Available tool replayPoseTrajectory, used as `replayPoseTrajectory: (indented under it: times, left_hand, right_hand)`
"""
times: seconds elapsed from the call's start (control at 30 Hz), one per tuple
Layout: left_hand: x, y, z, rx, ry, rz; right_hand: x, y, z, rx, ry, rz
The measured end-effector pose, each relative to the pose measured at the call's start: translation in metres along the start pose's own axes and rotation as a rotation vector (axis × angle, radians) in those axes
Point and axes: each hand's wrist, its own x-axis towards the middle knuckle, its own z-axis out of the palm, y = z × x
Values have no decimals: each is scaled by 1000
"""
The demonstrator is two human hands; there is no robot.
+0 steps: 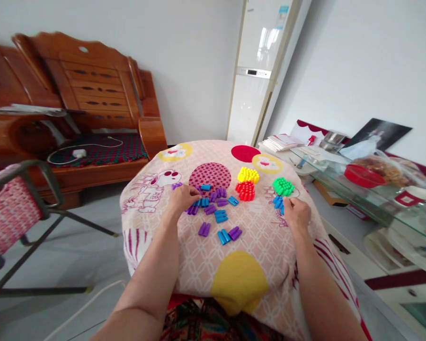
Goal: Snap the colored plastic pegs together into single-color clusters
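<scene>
My left hand (184, 197) is closed, its fingertips bent down at the edge of a pile of small plastic double-tube pieces. A blue piece (204, 202) and a purple piece (192, 210) lie right by those fingers; what they pinch is hidden. On the right side of the table, my right hand (297, 212) pinches a blue double-tube piece (281, 208) beside a short blue row. Just beyond sits a green cluster (283, 186). Between the hands stand a yellow cluster (248, 175) and a red cluster (245, 190). Loose purple pieces (204, 229) and blue pieces (220, 216) are scattered in the middle.
A patterned cloth covers the round table (239, 279). To the right is a glass-topped cabinet (372, 199) with a red bowl (364, 175), papers and bags. A wooden sofa (95, 90) and a folding chair (17, 208) stand left; a tall white air conditioner (250, 99) is behind.
</scene>
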Motion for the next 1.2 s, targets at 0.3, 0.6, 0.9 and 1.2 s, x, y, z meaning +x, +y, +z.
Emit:
replayPoseTrajectory:
  times: [0.3, 0.6, 0.9, 1.2]
  left_hand:
    - [2, -3, 4, -8, -118, 206]
    - [1, -3, 9, -386, -127, 215]
    - [3, 6, 17, -519, -79, 184]
    - [1, 24, 24, -691, 128, 160]
  right_hand:
    - [-10, -13, 8, 104, -61, -89]
    - [-21, -28, 6, 195, -185, -225]
    - [-61, -90, 22, 132, -547, -506]
    - [-75, -116, 38, 247, -675, -453]
